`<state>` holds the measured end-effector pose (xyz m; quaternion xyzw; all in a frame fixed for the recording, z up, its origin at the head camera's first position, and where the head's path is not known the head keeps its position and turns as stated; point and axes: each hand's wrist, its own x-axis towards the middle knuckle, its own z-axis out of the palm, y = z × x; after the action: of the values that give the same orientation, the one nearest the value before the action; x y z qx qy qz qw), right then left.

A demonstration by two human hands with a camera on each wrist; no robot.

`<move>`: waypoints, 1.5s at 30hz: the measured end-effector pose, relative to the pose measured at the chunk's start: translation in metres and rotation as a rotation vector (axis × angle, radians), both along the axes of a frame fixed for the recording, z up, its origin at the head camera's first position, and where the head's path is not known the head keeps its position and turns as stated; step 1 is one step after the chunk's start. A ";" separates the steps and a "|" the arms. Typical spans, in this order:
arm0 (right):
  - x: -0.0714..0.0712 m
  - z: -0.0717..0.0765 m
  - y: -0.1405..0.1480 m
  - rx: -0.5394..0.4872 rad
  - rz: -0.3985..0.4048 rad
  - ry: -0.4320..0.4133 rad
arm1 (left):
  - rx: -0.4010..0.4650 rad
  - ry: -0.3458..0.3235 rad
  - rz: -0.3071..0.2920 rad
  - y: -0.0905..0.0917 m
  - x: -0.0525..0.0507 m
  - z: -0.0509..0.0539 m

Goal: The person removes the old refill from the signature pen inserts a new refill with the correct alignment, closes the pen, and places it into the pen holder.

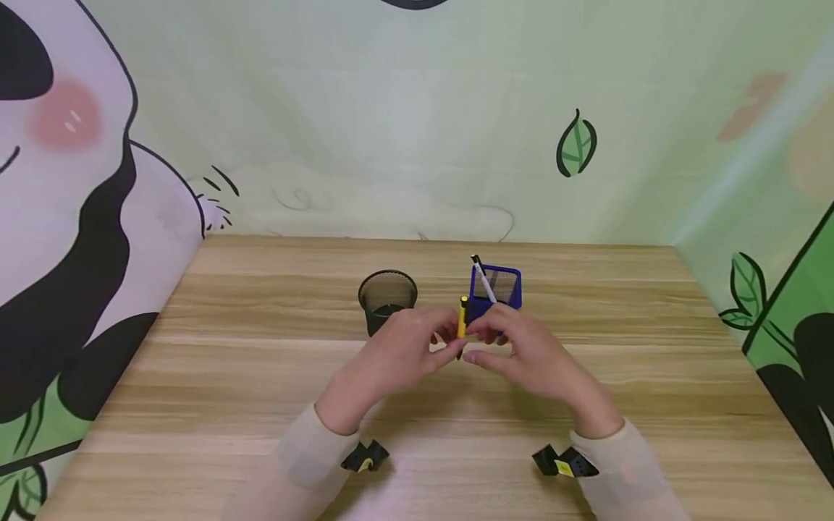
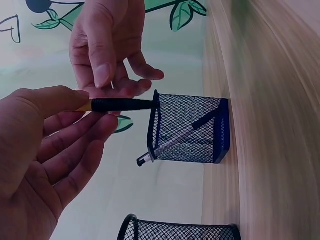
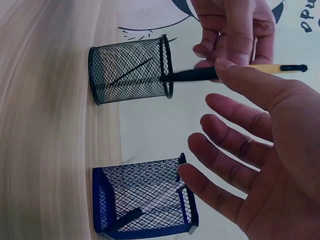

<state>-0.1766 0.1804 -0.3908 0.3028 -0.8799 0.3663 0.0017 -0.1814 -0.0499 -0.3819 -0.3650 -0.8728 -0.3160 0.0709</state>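
Two hands are hovering close together at the centre of the head view, above one worktop [image 1: 195, 405]. The left hand [image 1: 407, 347] is pinching one yellow-and-black pen [image 1: 462, 317] between thumb and fingers. The right hand [image 1: 531, 351] is hanging just beside it, its fingers spreading apart; whether its thumb is touching that pen, I cannot tell. Right of centre, one blue mesh holder [image 1: 482, 311] is holding one white pen [image 1: 485, 281], leaning; left of centre, one round black mesh holder [image 1: 374, 318] is standing.
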 end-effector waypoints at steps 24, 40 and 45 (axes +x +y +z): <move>-0.006 0.003 0.005 0.004 -0.004 0.020 | 0.212 -0.135 0.036 0.000 -0.002 0.003; -0.010 0.006 0.019 -0.037 0.002 0.099 | 0.286 -0.127 0.046 -0.011 -0.005 0.005; -0.010 0.008 0.022 -0.047 -0.015 0.088 | 0.269 -0.125 0.051 -0.013 -0.006 0.005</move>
<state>-0.1862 0.2025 -0.3824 0.3121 -0.8722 0.3733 0.0502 -0.1874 -0.0633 -0.3770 -0.3097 -0.8344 -0.4501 0.0728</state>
